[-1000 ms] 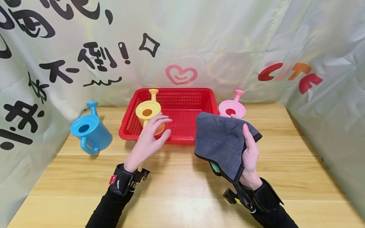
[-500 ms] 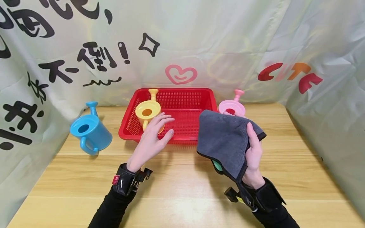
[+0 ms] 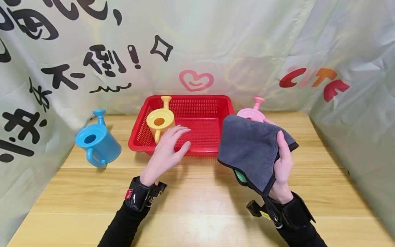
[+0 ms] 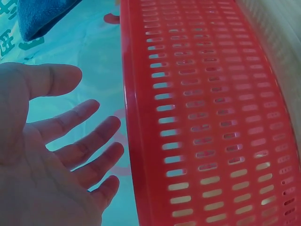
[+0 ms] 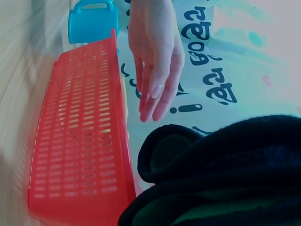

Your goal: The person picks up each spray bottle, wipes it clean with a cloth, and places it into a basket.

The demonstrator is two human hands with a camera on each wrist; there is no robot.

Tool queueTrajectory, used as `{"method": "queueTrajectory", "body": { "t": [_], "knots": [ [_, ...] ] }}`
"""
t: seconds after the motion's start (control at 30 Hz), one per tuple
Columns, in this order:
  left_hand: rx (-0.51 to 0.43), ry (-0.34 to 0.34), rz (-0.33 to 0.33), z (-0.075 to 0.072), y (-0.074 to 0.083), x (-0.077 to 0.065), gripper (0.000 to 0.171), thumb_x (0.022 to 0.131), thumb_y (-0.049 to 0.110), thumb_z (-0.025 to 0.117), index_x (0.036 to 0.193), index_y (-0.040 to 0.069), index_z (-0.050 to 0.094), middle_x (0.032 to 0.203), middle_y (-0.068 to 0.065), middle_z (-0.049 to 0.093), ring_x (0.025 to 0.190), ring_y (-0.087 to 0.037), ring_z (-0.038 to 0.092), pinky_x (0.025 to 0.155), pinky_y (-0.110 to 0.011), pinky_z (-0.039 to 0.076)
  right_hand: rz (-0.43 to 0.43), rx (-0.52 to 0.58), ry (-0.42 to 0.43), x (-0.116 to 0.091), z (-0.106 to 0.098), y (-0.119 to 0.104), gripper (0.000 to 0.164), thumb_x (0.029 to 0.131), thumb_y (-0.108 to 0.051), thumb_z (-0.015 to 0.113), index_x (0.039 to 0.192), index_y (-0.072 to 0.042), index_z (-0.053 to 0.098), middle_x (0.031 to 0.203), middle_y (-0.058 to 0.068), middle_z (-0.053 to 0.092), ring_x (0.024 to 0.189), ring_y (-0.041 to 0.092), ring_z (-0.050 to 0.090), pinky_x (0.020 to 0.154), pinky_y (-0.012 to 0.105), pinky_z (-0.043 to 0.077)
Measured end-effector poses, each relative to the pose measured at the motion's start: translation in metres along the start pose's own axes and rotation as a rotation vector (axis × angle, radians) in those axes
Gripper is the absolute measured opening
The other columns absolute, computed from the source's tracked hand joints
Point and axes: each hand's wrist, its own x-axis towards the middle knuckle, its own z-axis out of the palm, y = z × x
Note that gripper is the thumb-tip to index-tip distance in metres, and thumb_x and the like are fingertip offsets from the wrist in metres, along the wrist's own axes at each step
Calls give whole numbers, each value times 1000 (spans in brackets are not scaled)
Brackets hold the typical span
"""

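My right hand [image 3: 283, 168] grips a folded grey cloth [image 3: 248, 147] with black edging and a green underside, thumb on top, held above the table right of the basket. The left hand [image 3: 166, 151], fingers loosely spread, hovers over the near rim of a red plastic basket [image 3: 202, 149] and holds nothing. Inside that basket, on its left side, stands a yellow watering can [image 3: 159, 118], partly behind the left hand. In the left wrist view the palm and fingers [image 4: 84, 148] lie apart from the basket wall. A fold of the cloth [image 5: 225, 160] fills the lower right wrist view.
A blue watering can [image 3: 100, 144] stands on the wooden table [image 3: 197, 206] left of the basket. Behind the cloth, to the right of the basket, a pink watering can [image 3: 251, 113] is partly hidden. A printed curtain [image 3: 247, 51] encloses the back and sides.
My right hand has carried the cloth to the right and slightly away from me, covering more of the pink can. The left hand has drifted slightly right.
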Motion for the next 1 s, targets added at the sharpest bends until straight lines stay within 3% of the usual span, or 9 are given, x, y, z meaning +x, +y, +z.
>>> {"method": "queueTrajectory", "body": {
  "t": [0.13,0.23,0.37,0.47,0.73,1.0],
  "knots": [
    [18,-9,14,4,1,2,42,97,23,64,137,11,59,144,-11,56,139,-30,47,125,-52,24,-35,2,25,2,-1,-3,39,110,-21,30,137,-2,51,123,8,66,111,20,64,96,28,51],
    [34,-16,23,8,2,3,42,97,25,64,137,11,59,142,-11,57,137,-30,49,124,-53,26,-67,-76,84,3,1,-7,38,110,-23,32,135,-6,56,120,5,67,108,17,65,94,26,52],
    [56,-33,29,14,4,6,41,98,26,62,137,13,59,141,-9,58,135,-29,51,122,-53,29,-85,20,51,4,0,-11,39,110,-22,30,136,-4,53,127,13,67,115,24,65,98,30,52],
    [66,-50,38,18,6,8,41,98,26,61,137,14,59,140,-8,58,134,-28,52,123,-53,29,-70,192,-10,5,0,-13,39,110,-19,28,136,1,50,133,23,64,122,32,63,103,37,51],
    [93,-94,54,29,17,12,42,98,28,60,138,15,58,139,-8,59,134,-27,52,125,-50,25,-151,-36,100,7,4,-15,35,109,-23,34,130,-5,56,126,15,69,115,26,66,96,31,55],
    [111,-122,72,38,24,15,43,99,28,61,140,16,57,139,-8,59,134,-26,52,126,-48,24,-134,238,-42,8,-2,-17,35,106,-13,36,133,6,50,131,29,63,119,37,64,101,40,52]
  ]
}}
